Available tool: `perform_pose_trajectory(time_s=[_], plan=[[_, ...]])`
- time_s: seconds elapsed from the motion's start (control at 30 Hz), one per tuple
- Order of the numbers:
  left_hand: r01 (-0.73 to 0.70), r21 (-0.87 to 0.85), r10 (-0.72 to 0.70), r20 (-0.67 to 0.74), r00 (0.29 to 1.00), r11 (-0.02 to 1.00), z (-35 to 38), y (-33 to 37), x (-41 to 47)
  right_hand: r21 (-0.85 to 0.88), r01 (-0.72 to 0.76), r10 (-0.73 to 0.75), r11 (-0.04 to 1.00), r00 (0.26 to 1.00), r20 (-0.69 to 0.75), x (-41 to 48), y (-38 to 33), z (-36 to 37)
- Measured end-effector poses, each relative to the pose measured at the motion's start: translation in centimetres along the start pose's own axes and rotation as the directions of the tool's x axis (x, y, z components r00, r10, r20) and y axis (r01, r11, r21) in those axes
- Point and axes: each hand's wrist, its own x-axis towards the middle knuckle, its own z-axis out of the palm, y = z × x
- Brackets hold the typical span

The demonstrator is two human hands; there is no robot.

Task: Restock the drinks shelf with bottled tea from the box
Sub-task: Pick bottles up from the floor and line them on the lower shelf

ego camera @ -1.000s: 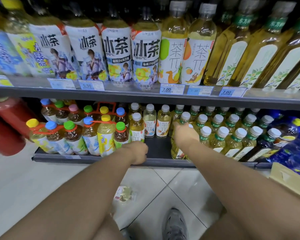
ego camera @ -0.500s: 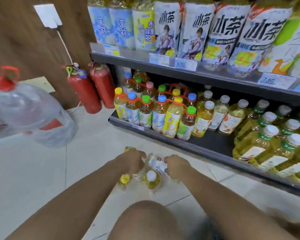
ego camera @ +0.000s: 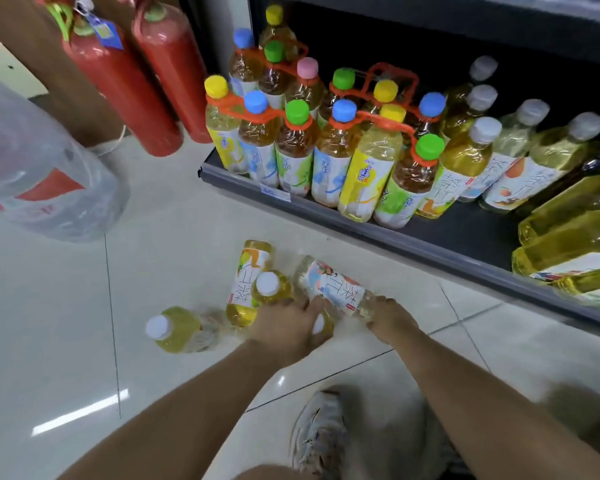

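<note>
2 red extinguishers point(ego camera: 146, 81) by wall, lg clear water jug point(ego camera: 39, 168) nearby

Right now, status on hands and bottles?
Left hand on upright bottle. Right hand gripping lying bottle. Loose bottle on floor, unheld. Shelf gap unobstructed.

Tiled floor point(ego camera: 66, 306): loose tea bottles point(ego camera: 246, 282) lying, water jug point(ego camera: 42, 168), two extinguishers point(ego camera: 146, 71); bottom shelf point(ego camera: 413, 242): upright bottle rows point(ego camera: 326, 161)

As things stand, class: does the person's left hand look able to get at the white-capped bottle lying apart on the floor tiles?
Probably yes. The lone bottle lies on bare floor just left of the left hand, with nothing between them. But that hand is already on the bottle cluster, so it would need to let go first.
</note>
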Motion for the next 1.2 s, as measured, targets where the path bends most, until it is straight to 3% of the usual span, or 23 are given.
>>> perform_pose_trajectory(time_s=[0.13,0.2,0.27,0.33,0.4,0.5,0.63,0.7,0.77,0.83,1.2], plan=[[-0.133,0.000,0.132,-0.157,0.979,0.991,1.0,-0.4,0.7,0.087,0.084,-0.091,0.993,0.993,0.080,2.1,1.3,0.6],[-0.160,0.020,0.161,-0.150,0.976,0.987,1.1,-0.8,1.0,0.287,0.034,-0.065,0.957,0.993,0.100,2.7,2.1,1.4],[-0.176,0.032,0.178,-0.119,0.977,0.984,0.9,-0.7,1.1,0.638,-0.067,-0.053,0.768,0.985,0.166,2.4,2.7,2.0],[-0.128,0.021,0.129,-0.057,0.990,0.992,0.2,-0.1,1.4,0.804,-0.159,-0.055,0.573,0.971,0.232,1.3,2.9,2.0],[-0.042,-0.019,0.043,0.019,0.999,0.999,-0.6,0.3,2.1,0.819,-0.145,-0.062,0.556,0.975,0.215,0.6,3.0,1.6],[-0.018,-0.052,0.021,0.059,0.998,0.998,-2.1,0.8,2.8,0.777,-0.089,-0.011,0.623,0.992,0.122,0.0,2.7,-0.1],[-0.109,-0.057,0.111,0.021,0.994,0.992,-5.2,1.5,2.8,0.518,0.131,-0.050,0.846,0.985,-0.168,-1.8,1.5,-5.5],[-0.163,-0.057,0.164,0.009,0.986,0.985,-7.8,2.3,2.9,0.313,0.243,-0.156,0.918,0.947,-0.280,-3.4,0.7,-8.6],[-0.206,-0.054,0.206,0.003,0.978,0.977,-10.5,3.2,2.9,0.086,0.342,-0.306,0.936,0.909,-0.283,-5.5,0.3,-11.4],[-0.233,-0.045,0.232,-0.018,0.972,0.971,-13.1,4.4,2.9,-0.067,0.358,-0.363,0.931,0.895,-0.261,-7.8,0.8,-14.2],[-0.298,0.051,0.302,-0.091,0.949,0.953,-24.3,13.3,7.1,-0.059,0.239,-0.237,0.969,0.843,-0.483,-17.7,11.1,-27.2]])
